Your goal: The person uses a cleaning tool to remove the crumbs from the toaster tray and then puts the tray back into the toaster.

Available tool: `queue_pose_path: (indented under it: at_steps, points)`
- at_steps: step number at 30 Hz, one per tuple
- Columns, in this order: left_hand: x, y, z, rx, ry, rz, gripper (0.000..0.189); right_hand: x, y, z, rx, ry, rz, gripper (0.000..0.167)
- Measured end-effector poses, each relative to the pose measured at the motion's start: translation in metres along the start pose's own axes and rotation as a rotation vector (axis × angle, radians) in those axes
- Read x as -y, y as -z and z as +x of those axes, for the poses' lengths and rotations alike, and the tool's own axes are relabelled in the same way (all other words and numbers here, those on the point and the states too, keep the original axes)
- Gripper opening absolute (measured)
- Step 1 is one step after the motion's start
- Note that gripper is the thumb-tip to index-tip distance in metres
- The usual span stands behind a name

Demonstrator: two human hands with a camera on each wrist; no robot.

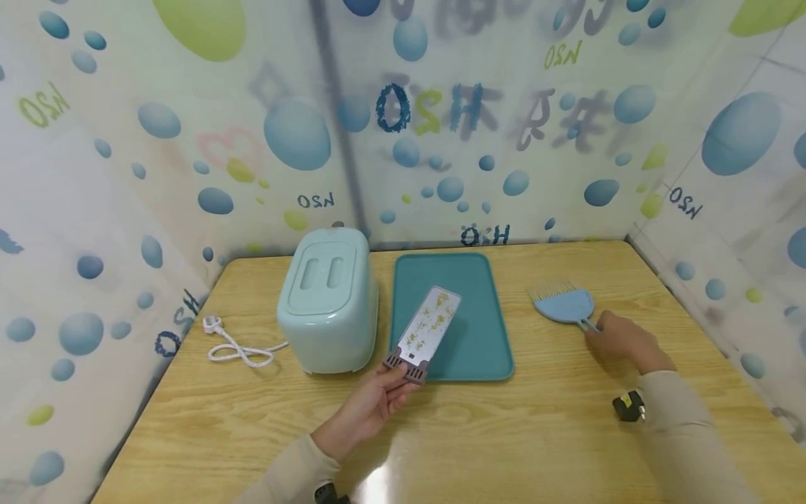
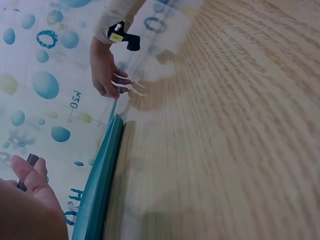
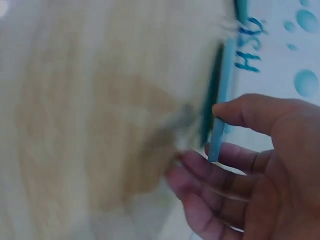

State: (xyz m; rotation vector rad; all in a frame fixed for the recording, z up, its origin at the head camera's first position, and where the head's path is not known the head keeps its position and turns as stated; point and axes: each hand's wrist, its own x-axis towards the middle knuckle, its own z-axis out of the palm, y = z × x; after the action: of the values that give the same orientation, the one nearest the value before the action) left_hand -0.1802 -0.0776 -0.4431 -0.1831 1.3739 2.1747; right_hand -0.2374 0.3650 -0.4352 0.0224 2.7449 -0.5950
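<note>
My left hand (image 1: 371, 406) pinches the grey slotted end of a crumb tray (image 1: 430, 325), a narrow silvery plate with yellowish-brown crumbs scattered on it. The crumb tray slants up and to the right, overlapping the teal serving tray (image 1: 478, 343) in the head view. To the right, my right hand (image 1: 623, 339) grips the short handle of a light blue brush (image 1: 567, 306), its bristles facing the wall. In the right wrist view the thumb and fingers pinch the brush handle (image 3: 218, 135). In the left wrist view only a dark sliver of the crumb tray (image 2: 31, 162) shows.
A pale mint toaster (image 1: 334, 301) with a lid stands left of the serving tray. Its white cord and plug (image 1: 236, 346) lie on the wooden table (image 1: 504, 448) at the left. A patterned curtain (image 1: 441, 154) hangs behind and along both sides.
</note>
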Motion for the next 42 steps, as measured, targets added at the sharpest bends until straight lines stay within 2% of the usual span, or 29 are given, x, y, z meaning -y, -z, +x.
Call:
queue_pose_path:
  at_steps: [2,5,9,15,20,23,27,33,36,39,42]
  points:
    - [0.0,0.001,0.0,-0.001,0.0,0.006,0.045,-0.007,0.006,-0.003,0.017,0.016,0.039,0.027]
    - [0.001,0.002,0.0,-0.003,0.001,0.011,0.046,-0.017,0.014,-0.008,0.038,0.043,0.12,0.038]
    - [0.0,0.001,0.0,-0.018,0.008,0.004,0.042,-0.024,0.024,-0.014,0.026,0.067,0.177,0.05]
    - [-0.001,0.002,0.001,-0.021,0.012,-0.009,0.039,-0.026,0.038,-0.021,-0.043,0.043,0.217,0.054]
    - [-0.001,0.002,0.0,-0.016,0.007,-0.009,0.041,-0.019,0.039,-0.024,-0.089,-0.004,0.338,0.06]
    - [-0.001,0.002,-0.001,-0.003,0.004,-0.007,0.038,-0.014,0.037,-0.025,-0.138,-0.027,0.406,0.053]
    - [-0.001,0.001,-0.002,0.005,0.004,-0.007,0.035,-0.006,0.036,-0.024,-0.226,-0.014,0.443,0.039]
    - [-0.001,0.001,-0.002,-0.005,0.014,-0.022,0.039,0.008,0.032,-0.022,-0.327,0.038,0.342,0.049]
    - [-0.002,0.001,-0.002,0.003,0.006,-0.022,0.043,0.014,0.031,-0.021,-0.368,0.076,0.261,0.044]
    - [-0.003,0.001,-0.001,0.014,0.004,-0.025,0.043,0.016,0.028,-0.02,-0.37,0.099,0.205,0.037]
    - [-0.004,0.0,-0.001,0.019,0.008,-0.033,0.038,0.017,0.024,-0.018,-0.341,0.105,0.171,0.039]
